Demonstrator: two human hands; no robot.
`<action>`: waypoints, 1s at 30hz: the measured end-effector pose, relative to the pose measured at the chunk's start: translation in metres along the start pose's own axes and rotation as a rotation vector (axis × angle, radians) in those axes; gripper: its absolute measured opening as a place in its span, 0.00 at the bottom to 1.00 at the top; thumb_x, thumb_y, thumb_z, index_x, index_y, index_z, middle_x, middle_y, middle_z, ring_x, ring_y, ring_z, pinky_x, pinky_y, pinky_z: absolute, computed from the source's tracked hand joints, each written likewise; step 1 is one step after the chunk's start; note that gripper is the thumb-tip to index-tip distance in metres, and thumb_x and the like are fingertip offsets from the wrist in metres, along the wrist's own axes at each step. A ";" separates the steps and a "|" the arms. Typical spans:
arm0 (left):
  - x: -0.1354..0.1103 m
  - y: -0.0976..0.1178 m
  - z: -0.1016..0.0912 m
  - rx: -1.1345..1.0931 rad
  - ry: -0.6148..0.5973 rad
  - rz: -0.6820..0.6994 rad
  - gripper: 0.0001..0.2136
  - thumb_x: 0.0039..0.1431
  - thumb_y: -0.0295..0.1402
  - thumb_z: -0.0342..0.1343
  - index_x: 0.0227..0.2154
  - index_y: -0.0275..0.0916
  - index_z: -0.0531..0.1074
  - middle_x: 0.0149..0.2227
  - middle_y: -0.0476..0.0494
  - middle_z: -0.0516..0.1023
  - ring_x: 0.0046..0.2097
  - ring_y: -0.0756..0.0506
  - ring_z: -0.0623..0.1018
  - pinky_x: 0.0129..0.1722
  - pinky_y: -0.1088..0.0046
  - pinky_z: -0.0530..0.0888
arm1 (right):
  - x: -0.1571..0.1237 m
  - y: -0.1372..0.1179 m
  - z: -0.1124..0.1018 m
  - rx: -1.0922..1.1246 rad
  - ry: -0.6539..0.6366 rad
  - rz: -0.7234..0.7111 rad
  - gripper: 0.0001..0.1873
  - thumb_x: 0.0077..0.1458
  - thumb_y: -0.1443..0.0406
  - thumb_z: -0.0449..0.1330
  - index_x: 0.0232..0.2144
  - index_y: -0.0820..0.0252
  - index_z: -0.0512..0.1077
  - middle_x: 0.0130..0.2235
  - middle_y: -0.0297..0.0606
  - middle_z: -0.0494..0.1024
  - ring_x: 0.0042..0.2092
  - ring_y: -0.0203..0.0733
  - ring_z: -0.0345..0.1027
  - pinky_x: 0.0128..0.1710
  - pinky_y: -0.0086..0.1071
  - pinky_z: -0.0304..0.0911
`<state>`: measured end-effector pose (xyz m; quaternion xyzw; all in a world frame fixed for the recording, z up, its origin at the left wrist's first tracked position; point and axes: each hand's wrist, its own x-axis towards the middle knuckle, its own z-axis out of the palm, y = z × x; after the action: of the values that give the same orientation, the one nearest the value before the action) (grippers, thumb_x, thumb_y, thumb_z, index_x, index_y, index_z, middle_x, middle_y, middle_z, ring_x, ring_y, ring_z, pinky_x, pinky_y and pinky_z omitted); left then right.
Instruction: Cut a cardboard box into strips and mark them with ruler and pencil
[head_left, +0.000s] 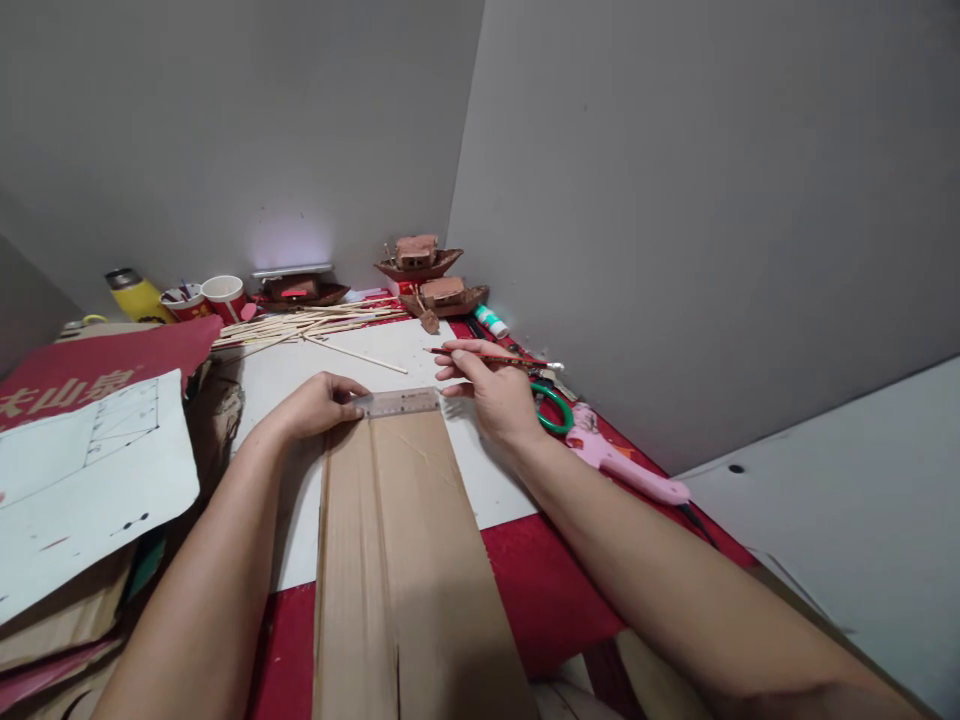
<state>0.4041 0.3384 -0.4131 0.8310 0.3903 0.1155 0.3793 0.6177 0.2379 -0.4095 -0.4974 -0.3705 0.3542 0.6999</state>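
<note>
A long strip of brown cardboard (405, 560) lies on the table and runs toward me. A clear plastic ruler (397, 402) lies across its far end. My left hand (319, 402) presses the ruler's left end, fingers curled on it. My right hand (487, 385) rests at the ruler's right end and holds a thin red pencil (499, 356) between its fingers, the pencil lying level above the table.
A white sheet (300, 375) covers the red table. Behind it lie several wooden sticks (307, 322), brown model boats (431, 275), cups (225, 295) and a yellow bottle (135, 295). Green-handled scissors (555, 408) and a pink glue gun (622, 465) sit right. Cardboard and a drawn paper (82, 470) pile left.
</note>
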 end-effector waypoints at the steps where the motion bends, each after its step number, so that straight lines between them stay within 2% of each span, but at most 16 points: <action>1: 0.000 0.000 0.000 -0.009 0.008 -0.001 0.18 0.46 0.39 0.59 0.39 0.36 0.80 0.23 0.50 0.74 0.26 0.49 0.68 0.28 0.74 0.65 | 0.001 0.000 0.000 0.002 0.004 0.002 0.13 0.46 0.60 0.63 0.34 0.62 0.74 0.31 0.38 0.79 0.29 0.35 0.72 0.23 0.27 0.70; 7: 0.007 -0.006 0.004 0.003 0.161 0.021 0.18 0.49 0.39 0.56 0.40 0.35 0.80 0.35 0.44 0.82 0.35 0.44 0.76 0.39 0.69 0.70 | 0.007 -0.001 -0.003 0.023 0.065 -0.035 0.11 0.47 0.60 0.61 0.34 0.61 0.73 0.30 0.37 0.79 0.29 0.35 0.72 0.21 0.25 0.67; 12: 0.010 -0.008 0.005 0.085 0.303 0.024 0.19 0.54 0.36 0.51 0.45 0.34 0.79 0.39 0.40 0.82 0.40 0.42 0.78 0.43 0.67 0.71 | 0.008 -0.003 -0.004 0.021 0.048 -0.021 0.11 0.47 0.61 0.61 0.34 0.61 0.73 0.30 0.37 0.79 0.28 0.35 0.71 0.21 0.25 0.67; 15: 0.011 -0.010 0.005 0.093 0.323 0.057 0.18 0.54 0.34 0.51 0.44 0.34 0.79 0.43 0.39 0.82 0.43 0.42 0.78 0.45 0.68 0.71 | 0.007 -0.004 -0.004 0.008 0.035 -0.015 0.11 0.47 0.61 0.61 0.33 0.61 0.73 0.30 0.37 0.79 0.28 0.34 0.71 0.21 0.25 0.67; 20: 0.012 -0.016 0.005 0.183 0.354 0.097 0.17 0.56 0.33 0.50 0.44 0.37 0.79 0.41 0.40 0.82 0.43 0.42 0.78 0.46 0.68 0.71 | 0.006 -0.004 -0.004 -0.002 0.031 -0.010 0.10 0.48 0.62 0.60 0.33 0.61 0.73 0.30 0.35 0.78 0.28 0.34 0.71 0.21 0.25 0.67; 25: 0.011 -0.011 0.006 0.297 0.318 0.093 0.16 0.57 0.32 0.50 0.43 0.40 0.80 0.43 0.42 0.82 0.45 0.42 0.78 0.48 0.66 0.70 | 0.006 -0.004 -0.004 -0.012 0.028 -0.010 0.09 0.48 0.63 0.60 0.33 0.61 0.73 0.31 0.36 0.78 0.29 0.34 0.71 0.21 0.25 0.67; 30: 0.010 -0.008 0.006 0.310 0.295 0.087 0.15 0.58 0.34 0.51 0.44 0.42 0.80 0.43 0.41 0.82 0.45 0.41 0.77 0.48 0.65 0.69 | 0.006 -0.003 -0.005 -0.023 0.028 -0.010 0.09 0.49 0.63 0.60 0.33 0.61 0.73 0.31 0.36 0.78 0.29 0.34 0.71 0.21 0.25 0.66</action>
<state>0.4091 0.3464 -0.4243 0.8695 0.4184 0.1908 0.1803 0.6252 0.2404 -0.4062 -0.5086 -0.3673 0.3391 0.7010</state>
